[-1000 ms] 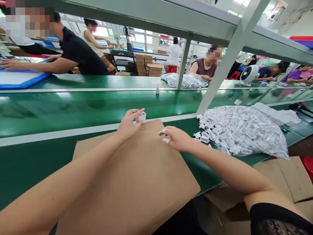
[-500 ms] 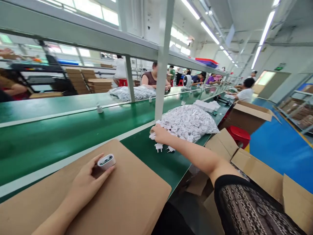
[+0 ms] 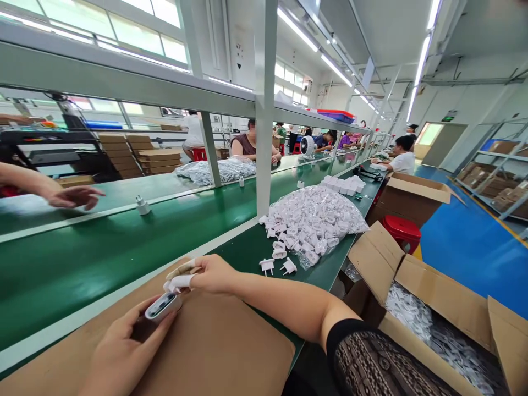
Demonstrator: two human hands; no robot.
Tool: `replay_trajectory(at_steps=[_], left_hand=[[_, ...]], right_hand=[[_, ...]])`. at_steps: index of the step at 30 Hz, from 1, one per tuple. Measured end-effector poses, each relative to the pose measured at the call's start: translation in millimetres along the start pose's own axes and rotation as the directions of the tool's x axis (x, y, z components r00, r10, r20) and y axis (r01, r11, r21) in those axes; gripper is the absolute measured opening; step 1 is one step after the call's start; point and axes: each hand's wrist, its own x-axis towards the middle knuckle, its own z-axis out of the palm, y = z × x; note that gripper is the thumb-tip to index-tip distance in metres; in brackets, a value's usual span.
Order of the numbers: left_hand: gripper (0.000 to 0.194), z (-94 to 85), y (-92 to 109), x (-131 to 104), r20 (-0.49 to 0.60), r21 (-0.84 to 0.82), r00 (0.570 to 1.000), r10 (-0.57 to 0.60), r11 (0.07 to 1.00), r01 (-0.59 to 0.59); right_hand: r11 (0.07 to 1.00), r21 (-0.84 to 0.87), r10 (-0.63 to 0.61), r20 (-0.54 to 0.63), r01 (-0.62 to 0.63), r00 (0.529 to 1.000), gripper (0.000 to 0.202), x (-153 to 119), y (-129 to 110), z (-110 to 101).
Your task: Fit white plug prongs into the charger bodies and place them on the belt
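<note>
A white oval charger housing (image 3: 161, 307), its open end facing up with dark and green parts inside, is held between the thumb and fingers of my left hand (image 3: 130, 338) over a brown cardboard sheet (image 3: 223, 352). Just above and right of the housing, my right hand (image 3: 198, 275) pinches a small white plug piece (image 3: 178, 282); its fingertips look covered. Past my right forearm, loose white plug pieces with pins (image 3: 267, 266) lie on the green table beside a clear bag full of the same pieces (image 3: 317, 220).
A white post (image 3: 264, 121) rises beside the bag. One white charger (image 3: 142, 205) stands on the green belt (image 3: 103, 242). A person's hand (image 3: 76, 197) reaches in at left. Open carton (image 3: 441, 313) and red stool (image 3: 402, 228) are at right.
My right hand has come back from the bag to the housing, with a white piece in its fingers. Another person's hand has come in at left. The camera view has shifted slightly.
</note>
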Motion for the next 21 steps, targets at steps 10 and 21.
replay_trajectory(at_steps=[10,21], left_hand=[[0.049,8.4,-12.6,6.9,0.052,-0.146,0.997,0.053,0.988,-0.045],[0.029,10.4,-15.1,8.6,-0.058,-0.197,0.969,0.238,0.949,-0.245]], right_hand=[[0.993,0.061,-0.08,-0.241,0.097,0.967,0.046,3.4,11.7,-2.7],[0.985,0.173,0.043,-0.204,-0.007,0.978,0.048,-3.1,-11.2,-4.5]])
